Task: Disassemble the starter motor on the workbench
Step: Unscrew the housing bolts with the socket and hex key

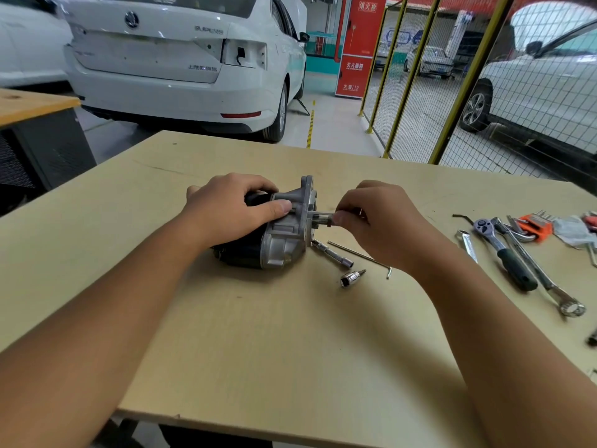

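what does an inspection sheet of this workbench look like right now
surface: pale wooden workbench, scuffed.
job's things: starter motor lying on its side, silver flange facing right.
clutter: socket extension, loose socket, long hex key by the motor; ratchet, combination wrench, orange hex key set at right.
grippers: left hand grips the motor body; right hand fingers pinch a thin tool at the flange.
cables: nothing seen.
surroundings: white car, yellow mesh fence, red cabinet.

A car repair workshop: a white sedan [181,59] with its tail light removed stands behind the plywood table [258,334], yellow mesh fencing [452,92] divides the bays, and a ratchet [504,253] and wrenches [542,279] lie out.
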Demonstrator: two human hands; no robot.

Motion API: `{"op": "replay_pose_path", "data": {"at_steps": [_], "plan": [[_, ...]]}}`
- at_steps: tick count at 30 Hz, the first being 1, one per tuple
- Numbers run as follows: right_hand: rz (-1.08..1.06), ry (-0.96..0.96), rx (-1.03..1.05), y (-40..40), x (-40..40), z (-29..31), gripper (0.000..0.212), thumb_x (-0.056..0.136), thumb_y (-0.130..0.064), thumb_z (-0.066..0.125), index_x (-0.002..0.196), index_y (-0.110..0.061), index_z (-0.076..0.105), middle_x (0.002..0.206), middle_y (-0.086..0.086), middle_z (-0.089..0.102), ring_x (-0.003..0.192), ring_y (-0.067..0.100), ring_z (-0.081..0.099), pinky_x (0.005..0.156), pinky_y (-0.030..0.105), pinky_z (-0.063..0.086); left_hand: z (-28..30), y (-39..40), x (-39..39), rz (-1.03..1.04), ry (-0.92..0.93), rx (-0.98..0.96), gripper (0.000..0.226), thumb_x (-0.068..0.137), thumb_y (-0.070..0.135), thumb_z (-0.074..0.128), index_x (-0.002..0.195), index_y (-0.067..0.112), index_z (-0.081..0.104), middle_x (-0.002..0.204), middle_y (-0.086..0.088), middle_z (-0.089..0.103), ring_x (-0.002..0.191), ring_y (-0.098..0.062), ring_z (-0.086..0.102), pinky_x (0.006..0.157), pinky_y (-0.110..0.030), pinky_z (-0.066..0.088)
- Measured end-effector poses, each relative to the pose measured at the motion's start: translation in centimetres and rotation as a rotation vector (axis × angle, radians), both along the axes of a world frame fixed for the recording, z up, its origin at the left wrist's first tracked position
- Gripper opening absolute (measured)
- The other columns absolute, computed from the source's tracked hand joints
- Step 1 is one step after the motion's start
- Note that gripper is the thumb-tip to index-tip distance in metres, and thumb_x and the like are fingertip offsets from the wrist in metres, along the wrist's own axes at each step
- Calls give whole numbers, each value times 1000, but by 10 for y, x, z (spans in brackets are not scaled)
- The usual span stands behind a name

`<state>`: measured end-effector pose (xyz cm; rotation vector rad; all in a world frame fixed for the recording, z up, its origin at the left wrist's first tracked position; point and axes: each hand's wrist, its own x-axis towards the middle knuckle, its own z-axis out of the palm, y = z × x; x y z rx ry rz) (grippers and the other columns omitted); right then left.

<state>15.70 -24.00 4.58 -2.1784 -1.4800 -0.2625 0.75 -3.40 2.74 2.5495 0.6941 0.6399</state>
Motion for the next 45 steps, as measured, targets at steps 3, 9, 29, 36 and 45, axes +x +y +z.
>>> {"op": "replay_pose_path", "data": {"at_steps": [3,9,29,36,45], "plan": [[5,-26,46,0,-2,3,6,90,-20,72,87,-17,76,80,-8,55,72,10,50,64,26,39,1,0,0,-6,1,-4,61,68,87,48,114,52,66,116,23,67,111,-13,55,92,-40,26],[-25,-28,32,-1,-6,4,9,83,-26,79,83,-27,71,84,-13,58,74,8,53,68,33,49,1,0,-1,-21,16,0,70,62,92,44,116,53,65,117,23,66,113,-14,56,96,-42,30],[-65,-57,-5,-2,-6,7,15,85,-35,76,80,-32,62,86,-14,57,79,12,54,73,38,50,1,0,-1,-10,18,4,75,60,94,40,117,52,65,118,23,67,117,-15,57,97,-42,30],[24,10,-27,-3,-3,4,21,98,-30,61,83,-17,69,73,-6,52,70,8,47,61,29,30,2,-2,-1,-8,-2,5,65,71,91,38,113,50,67,115,24,68,118,-16,57,95,-43,30],[-42,-98,38,-4,-10,9,9,84,-33,78,83,-25,74,82,-12,61,79,17,58,76,44,53,1,-1,-2,-15,22,7,70,67,90,44,120,50,66,120,22,67,116,-15,57,96,-42,29]]}}
